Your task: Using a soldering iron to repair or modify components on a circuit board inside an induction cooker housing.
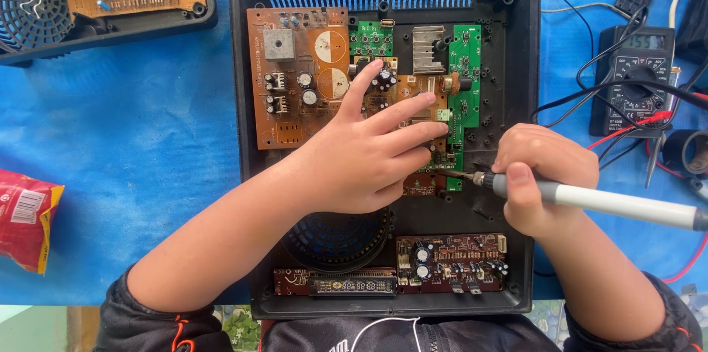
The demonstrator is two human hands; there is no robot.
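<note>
Your dark sleeves frame the opened black plastic housing (516, 101), lid already off, boards bared. Left hand (361, 157) lies flat, fingers (402, 110) spread across the brown circuit board (295, 79), pressing it. Right hand (542, 179) has its fingers pinching a white-barrelled soldering iron (605, 201); its metal tip meets the green board (466, 64) just below your left fingertips. Joint apparently unfinished. Blue crinkled sheet (133, 123) covers the bench.

Electronics repair bench, multimeter (633, 79), circuit boards (299, 75)
</note>
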